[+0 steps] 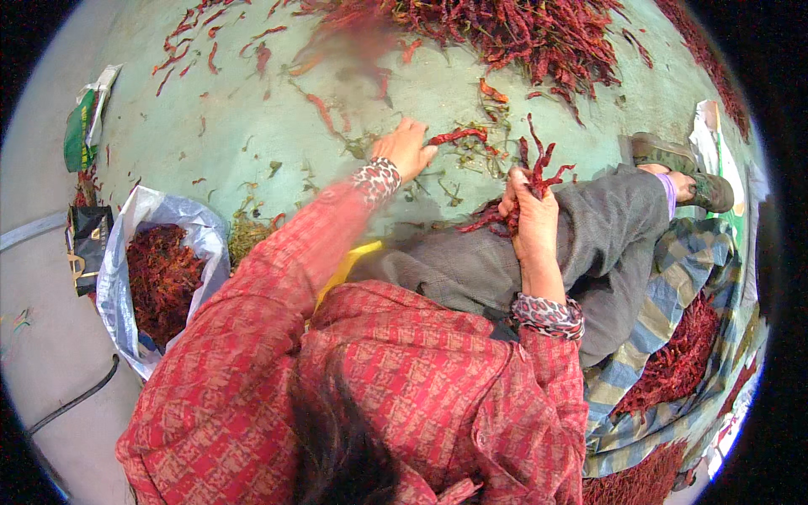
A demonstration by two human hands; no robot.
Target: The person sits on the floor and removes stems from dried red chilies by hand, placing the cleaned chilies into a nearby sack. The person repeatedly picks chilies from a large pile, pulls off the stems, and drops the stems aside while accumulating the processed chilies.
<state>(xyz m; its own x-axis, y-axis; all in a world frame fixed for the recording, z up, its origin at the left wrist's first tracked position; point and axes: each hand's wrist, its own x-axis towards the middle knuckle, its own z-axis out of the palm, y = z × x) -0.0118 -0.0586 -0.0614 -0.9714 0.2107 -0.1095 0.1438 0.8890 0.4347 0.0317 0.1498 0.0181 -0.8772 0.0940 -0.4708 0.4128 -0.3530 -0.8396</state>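
My left hand [404, 148] is low over the pale green ground sheet, its thumb and fingers bent downward. One end of a dried red chili pepper [461, 135] lies at the gap between thumb and forefinger; whether they pinch it is unclear. Around that chili are loose green-brown stems [483, 154]. Above my lap, my right hand [530, 211] is closed around a bunch of dried red chilies [540, 167], whose tips stick out above and below the fist.
A large heap of dried chilies [536, 38] lies ahead. At left stands a white woven sack [214, 227] holding reddish dried bits [165, 278], beside a black bag [90, 243]. At right, a checked cloth [678, 271] holds more chilies [675, 360]. My outstretched leg [612, 208] borders the work area.
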